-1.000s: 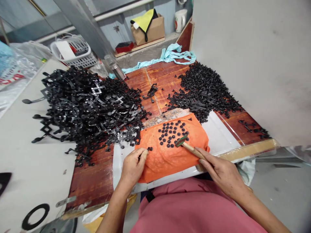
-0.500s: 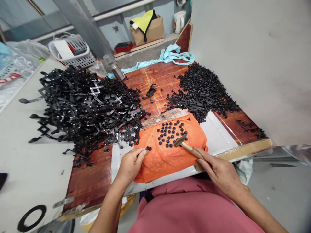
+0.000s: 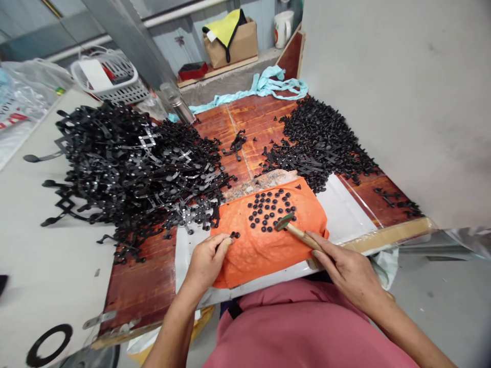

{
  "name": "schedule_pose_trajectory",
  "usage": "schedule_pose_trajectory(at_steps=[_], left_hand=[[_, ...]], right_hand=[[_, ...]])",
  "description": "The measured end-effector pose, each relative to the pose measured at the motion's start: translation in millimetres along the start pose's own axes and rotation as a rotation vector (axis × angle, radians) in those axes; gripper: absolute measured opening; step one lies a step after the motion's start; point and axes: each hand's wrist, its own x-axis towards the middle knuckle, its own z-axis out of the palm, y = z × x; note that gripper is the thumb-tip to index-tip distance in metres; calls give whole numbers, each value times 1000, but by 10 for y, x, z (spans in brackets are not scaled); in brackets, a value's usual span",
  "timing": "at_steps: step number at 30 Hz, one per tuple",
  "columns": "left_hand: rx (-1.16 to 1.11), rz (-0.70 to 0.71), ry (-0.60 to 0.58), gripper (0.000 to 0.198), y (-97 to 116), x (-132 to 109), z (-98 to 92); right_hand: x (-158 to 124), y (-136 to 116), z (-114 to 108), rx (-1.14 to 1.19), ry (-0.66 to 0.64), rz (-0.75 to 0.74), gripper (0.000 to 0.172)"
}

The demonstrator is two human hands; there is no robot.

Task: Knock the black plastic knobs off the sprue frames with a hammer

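An orange cloth [image 3: 264, 260] covers a block on the bench, with several small black round-headed pieces [image 3: 267, 208] standing in a cluster on it. My right hand [image 3: 349, 271] is closed around the wooden handle of a hammer [image 3: 299, 236]. The hammer's green head rests at the lower edge of that cluster. At the cloth's left side, my left hand [image 3: 207, 260] is closed with thumb and finger pinched together. Right at its fingertips are two black round pieces [image 3: 235, 234]; what the pinch itself holds is hidden.
A big heap of black folding linkages [image 3: 126, 163] lies on the left. To the right is a pile of small black pieces [image 3: 322, 138]. Behind them are a blue fabric strip [image 3: 264, 88], a clear bottle [image 3: 177, 104], a white basket [image 3: 107, 82] and a mug [image 3: 283, 29].
Both hands, the hammer and the black pieces keep their places. Only the camera view has shifted slightly.
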Motion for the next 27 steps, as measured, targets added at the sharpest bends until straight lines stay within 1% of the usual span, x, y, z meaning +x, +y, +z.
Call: schedule_pose_trajectory(at_steps=[5,9,13,15,17,19,23,25,27], left_hand=[[56,21,16,32,23,-10,59],[-43,-19,-67,37,-24,23,18],[-143,-46,-135,40,-45,81,-55],[-177,-54,-144,41,-44,96,-68],[-190,-52,-140,41,-46,91,-58],[-164,-41,-126,40,-53,68,-31],[-31,-2,-64,36,-48,17,20],[43,20,-44,35,-21,8,24],[95,43,-47,35,18,14,11]], right_hand=[[-3,0,-3,47,6,-14,44],[-32,2,-29,75,16,-29,43],[-56,-74,-77,76,25,-93,44],[-53,-130,-85,91,-13,-121,44],[-39,-180,-75,104,-77,-146,45],[-15,-221,-60,110,-124,-166,45],[71,-317,-69,108,-176,-185,46],[138,-390,-96,73,-181,-189,47],[215,-478,-123,-3,-155,-212,47]])
